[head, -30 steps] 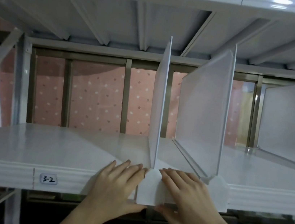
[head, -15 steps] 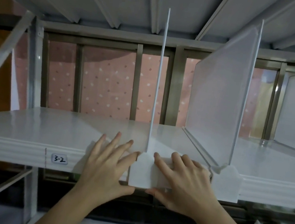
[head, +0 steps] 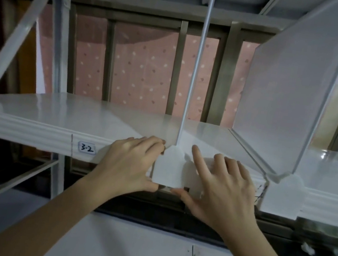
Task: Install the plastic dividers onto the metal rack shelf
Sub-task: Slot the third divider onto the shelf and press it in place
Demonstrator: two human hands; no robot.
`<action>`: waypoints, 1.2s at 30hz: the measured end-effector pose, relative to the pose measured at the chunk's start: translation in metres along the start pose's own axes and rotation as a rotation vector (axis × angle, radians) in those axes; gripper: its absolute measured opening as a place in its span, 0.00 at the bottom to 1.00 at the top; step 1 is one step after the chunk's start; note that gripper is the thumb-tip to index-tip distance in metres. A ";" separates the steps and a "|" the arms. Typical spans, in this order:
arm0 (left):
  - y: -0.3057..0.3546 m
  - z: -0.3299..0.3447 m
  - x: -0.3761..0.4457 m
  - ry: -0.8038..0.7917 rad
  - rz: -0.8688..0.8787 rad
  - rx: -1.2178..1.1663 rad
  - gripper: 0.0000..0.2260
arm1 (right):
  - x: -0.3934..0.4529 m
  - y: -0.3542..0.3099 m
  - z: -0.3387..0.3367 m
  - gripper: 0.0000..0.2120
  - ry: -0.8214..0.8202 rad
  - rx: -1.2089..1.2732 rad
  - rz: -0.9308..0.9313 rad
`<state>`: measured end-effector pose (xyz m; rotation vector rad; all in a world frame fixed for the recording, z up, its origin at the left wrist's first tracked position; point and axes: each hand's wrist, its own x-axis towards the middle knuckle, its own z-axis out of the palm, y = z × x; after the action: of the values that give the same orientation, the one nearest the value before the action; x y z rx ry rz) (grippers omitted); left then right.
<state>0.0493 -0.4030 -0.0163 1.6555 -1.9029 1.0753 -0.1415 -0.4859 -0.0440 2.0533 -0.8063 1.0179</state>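
The thin white plastic divider [head: 195, 70] stands upright, its clip tab [head: 168, 166] pinched between left hand [head: 130, 165] at nine o'clock and right hand [head: 220, 189] at three, on the white metal rack shelf [head: 33, 130].

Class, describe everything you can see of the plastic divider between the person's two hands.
The divider is a thin, frosted white plastic panel seen edge-on, upright, rising past the frame's top. Its tab, with clipped upper corners, hangs over the front lip of the metal shelf. The left hand and right hand flank the tab, thumbs beneath its lower edge.
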 end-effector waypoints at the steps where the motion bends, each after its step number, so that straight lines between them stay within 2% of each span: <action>1: -0.002 0.000 0.000 -0.009 0.004 -0.015 0.30 | -0.002 -0.003 0.000 0.37 0.011 0.014 -0.005; 17: -0.042 -0.006 -0.001 -0.147 0.143 -0.207 0.31 | 0.013 -0.041 0.005 0.33 0.021 0.129 0.017; 21: -0.052 -0.005 -0.006 -0.101 0.150 -0.203 0.35 | 0.017 -0.048 0.007 0.33 0.041 0.149 0.013; 25: -0.063 -0.008 -0.014 -0.023 0.169 -0.092 0.31 | 0.023 -0.060 0.010 0.33 0.046 0.145 -0.006; 31: -0.089 -0.010 -0.030 0.042 0.142 -0.028 0.29 | 0.037 -0.086 0.015 0.33 0.044 0.166 -0.047; 36: -0.115 -0.011 -0.044 0.025 0.120 -0.015 0.28 | 0.051 -0.113 0.019 0.32 0.038 0.184 -0.074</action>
<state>0.1672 -0.3668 -0.0082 1.5295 -2.0112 1.1194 -0.0221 -0.4487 -0.0441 2.1943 -0.6319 1.1217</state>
